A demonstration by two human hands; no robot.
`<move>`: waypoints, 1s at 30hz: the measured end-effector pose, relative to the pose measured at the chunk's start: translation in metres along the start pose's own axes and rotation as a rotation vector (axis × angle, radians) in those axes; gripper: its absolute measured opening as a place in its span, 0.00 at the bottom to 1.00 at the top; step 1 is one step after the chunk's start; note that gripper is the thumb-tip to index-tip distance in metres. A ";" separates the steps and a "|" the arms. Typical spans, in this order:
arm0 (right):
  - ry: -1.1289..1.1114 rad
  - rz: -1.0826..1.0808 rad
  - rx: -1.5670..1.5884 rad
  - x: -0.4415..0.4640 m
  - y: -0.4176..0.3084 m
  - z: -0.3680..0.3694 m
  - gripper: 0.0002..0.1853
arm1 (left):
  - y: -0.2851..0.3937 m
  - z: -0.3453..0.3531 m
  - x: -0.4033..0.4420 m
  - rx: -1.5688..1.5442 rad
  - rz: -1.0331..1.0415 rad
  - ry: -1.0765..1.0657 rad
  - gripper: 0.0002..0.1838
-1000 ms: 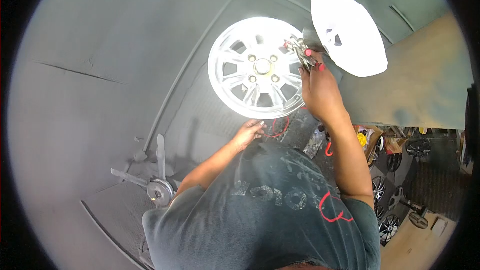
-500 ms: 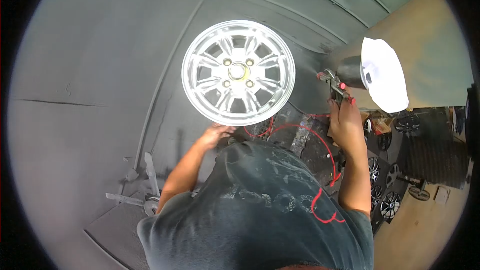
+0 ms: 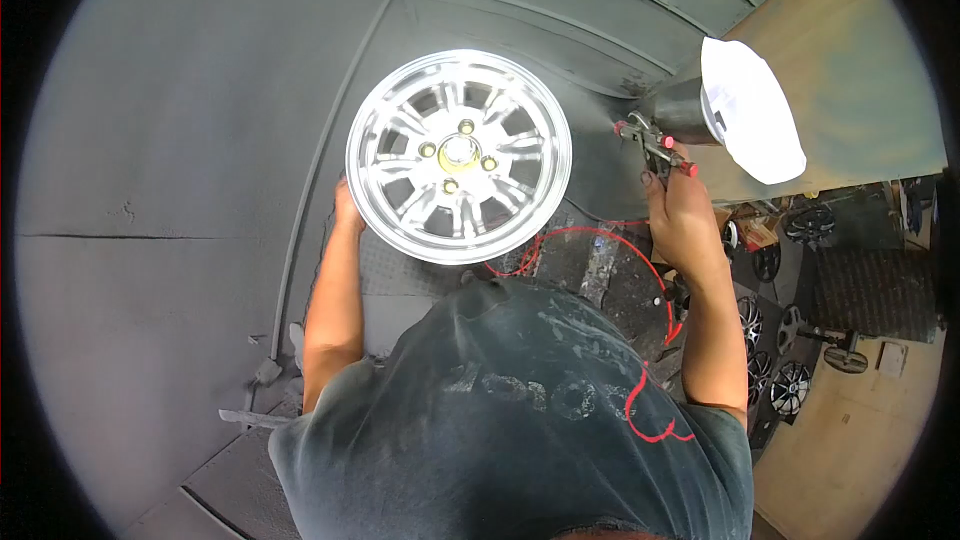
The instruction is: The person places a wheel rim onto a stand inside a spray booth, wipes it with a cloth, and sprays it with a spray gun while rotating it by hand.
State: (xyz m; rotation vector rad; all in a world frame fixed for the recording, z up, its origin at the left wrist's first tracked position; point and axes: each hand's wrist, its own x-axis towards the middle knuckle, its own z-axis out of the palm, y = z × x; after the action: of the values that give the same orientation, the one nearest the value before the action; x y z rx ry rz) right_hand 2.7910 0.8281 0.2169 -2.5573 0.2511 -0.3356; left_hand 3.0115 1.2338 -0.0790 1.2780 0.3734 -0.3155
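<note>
Silver wheel (image 3: 460,152) faces me. Left hand (image 3: 348,208), at wheel's left edge, partly hidden; I cannot tell its grip. Right hand (image 3: 688,218), right of wheel, grips spray gun (image 3: 654,144) with white-topped cup (image 3: 672,112). Shirt (image 3: 500,460), below wheel: faded lettering (image 3: 535,395) I can't read, red squiggle (image 3: 648,434).

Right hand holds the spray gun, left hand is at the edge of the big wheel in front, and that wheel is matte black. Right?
Colour is wrong: the head view shows the big wheel shiny silver, not matte black. The right hand does hold the spray gun, and the left hand is at the wheel's edge.
</note>
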 end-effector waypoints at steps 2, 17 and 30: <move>-0.013 0.019 -0.019 -0.002 0.002 -0.001 0.19 | -0.022 -0.005 0.015 -0.047 -0.020 0.001 0.19; -0.040 0.144 0.277 -0.011 0.038 0.005 0.16 | -0.027 0.006 0.010 -0.135 0.003 -0.068 0.20; -0.053 0.124 0.448 -0.074 0.129 0.020 0.12 | -0.168 0.068 -0.152 -0.144 0.125 0.375 0.19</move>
State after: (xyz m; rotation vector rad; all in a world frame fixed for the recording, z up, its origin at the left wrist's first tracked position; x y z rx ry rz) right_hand 2.7121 0.7480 0.1173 -2.0960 0.2775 -0.2443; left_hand 2.8091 1.1281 -0.1411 1.2110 0.6202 0.0603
